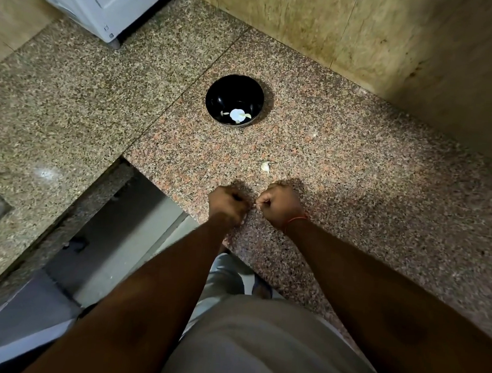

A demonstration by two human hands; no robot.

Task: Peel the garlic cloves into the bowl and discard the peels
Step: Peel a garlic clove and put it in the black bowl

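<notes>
Clove (pixel 265 166) on counter (pixel 355 194), long axis pointing near-right; bowl (pixel 234 99) upright.

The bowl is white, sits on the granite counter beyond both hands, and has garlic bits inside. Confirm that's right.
Not quite: the head view shows the bowl is black, not white. The rest holds: it sits on the granite counter beyond the left hand and right hand, with pale garlic bits inside.
</notes>
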